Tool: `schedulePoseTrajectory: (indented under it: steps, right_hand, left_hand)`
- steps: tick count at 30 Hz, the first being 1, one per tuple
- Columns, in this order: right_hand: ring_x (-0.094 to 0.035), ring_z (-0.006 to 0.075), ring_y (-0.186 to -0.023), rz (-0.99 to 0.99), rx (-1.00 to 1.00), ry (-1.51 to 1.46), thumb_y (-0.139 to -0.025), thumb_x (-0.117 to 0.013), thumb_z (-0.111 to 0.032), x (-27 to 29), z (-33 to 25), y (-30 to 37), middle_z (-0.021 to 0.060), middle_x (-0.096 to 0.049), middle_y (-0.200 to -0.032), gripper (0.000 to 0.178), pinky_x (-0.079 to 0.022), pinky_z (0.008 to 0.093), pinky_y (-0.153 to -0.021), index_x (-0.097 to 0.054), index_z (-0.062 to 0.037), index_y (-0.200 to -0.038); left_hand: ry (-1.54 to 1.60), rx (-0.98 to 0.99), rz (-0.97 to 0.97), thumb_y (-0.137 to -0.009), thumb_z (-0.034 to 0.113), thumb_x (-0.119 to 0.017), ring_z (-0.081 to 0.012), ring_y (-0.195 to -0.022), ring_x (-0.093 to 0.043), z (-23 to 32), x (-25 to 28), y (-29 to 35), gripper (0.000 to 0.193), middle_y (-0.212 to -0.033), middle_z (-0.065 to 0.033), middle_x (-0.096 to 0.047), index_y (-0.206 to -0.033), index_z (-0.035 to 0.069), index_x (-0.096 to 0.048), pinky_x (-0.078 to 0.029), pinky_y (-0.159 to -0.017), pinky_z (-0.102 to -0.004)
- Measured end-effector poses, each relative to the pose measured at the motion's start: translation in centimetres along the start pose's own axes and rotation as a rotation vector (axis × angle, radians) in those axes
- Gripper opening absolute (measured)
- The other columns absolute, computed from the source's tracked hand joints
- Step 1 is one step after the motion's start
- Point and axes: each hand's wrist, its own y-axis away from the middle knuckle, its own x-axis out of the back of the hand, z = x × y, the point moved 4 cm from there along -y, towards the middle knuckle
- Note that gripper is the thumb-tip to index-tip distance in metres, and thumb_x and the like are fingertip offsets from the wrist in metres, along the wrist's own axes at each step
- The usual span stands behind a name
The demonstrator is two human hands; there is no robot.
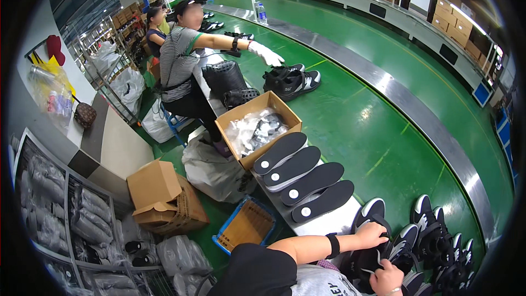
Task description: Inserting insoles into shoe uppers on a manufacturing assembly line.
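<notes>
At the lower right, my left hand (372, 235) is closed on the upper of a black sneaker (359, 263) standing at the bench edge. Close below it, my right hand (386, 278) is also closed, at the side of the same shoe. A thin pale strip (378, 256) rises by its fingertips; I cannot tell if it is part of the shoe. Several black insoles (322, 201) with round white stickers lie in a row on the metal bench (329, 222). Beside them stands an open carton (293, 127) of small plastic-wrapped pieces.
Black-and-white sneakers (424, 225) line the green conveyor (361, 115) on the right. A co-worker (181, 60) reaches a white-gloved hand (266, 53) toward another pair of sneakers (290, 82). On the floor are a blue crate (267, 208), an opened carton (192, 203) and racks (68, 214) of wrapped shoes.
</notes>
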Motion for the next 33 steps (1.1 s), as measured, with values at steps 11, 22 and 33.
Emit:
schedulePoseTrajectory:
  steps: [11, 22, 33]
  right_hand:
    - [-0.058, 0.0322, -0.062, 0.205, -0.331, -0.164, -0.066, -0.058, -0.015, -4.1, 0.9, -2.3, 0.0167, -0.058, -0.078, 0.015, -0.048, 0.0405, -0.058, -0.059, -0.0005, -0.060]
    - [-0.054, 0.0270, -0.084, -0.123, -0.459, -0.127, -0.073, -0.057, -0.034, -4.9, 0.8, -5.3, 0.0133, -0.052, -0.087, 0.030, -0.040, 0.0409, -0.069, -0.058, -0.0057, -0.084]
    - [-0.057, 0.0245, -0.072, -0.226, -0.250, -0.011, -0.067, -0.053, -0.023, -1.5, 0.0, -1.5, 0.0103, -0.055, -0.073, 0.016, -0.044, 0.0380, -0.058, -0.059, -0.0077, -0.066]
  left_hand:
    - [0.035, 0.007, 0.040, -0.075, 0.024, -0.054, -0.0337, -0.070, -0.058, -0.5, -1.1, 0.8, 0.023, -0.075, -0.0174, -0.059, -0.080, 0.003, -0.059, -0.045, -0.063, -0.0428]
    - [0.083, -0.075, 0.069, -0.075, 0.020, -0.052, -0.0290, -0.065, -0.059, -3.6, -1.2, -2.1, 0.014, -0.068, -0.0095, -0.061, -0.076, 0.008, -0.060, -0.046, -0.059, -0.0349]
    - [0.374, 0.295, 0.040, -0.062, 0.012, -0.056, -0.0307, -0.073, -0.059, -5.0, -1.6, -0.9, 0.019, -0.073, -0.0133, -0.061, -0.079, 0.009, -0.062, -0.046, -0.065, -0.0350]
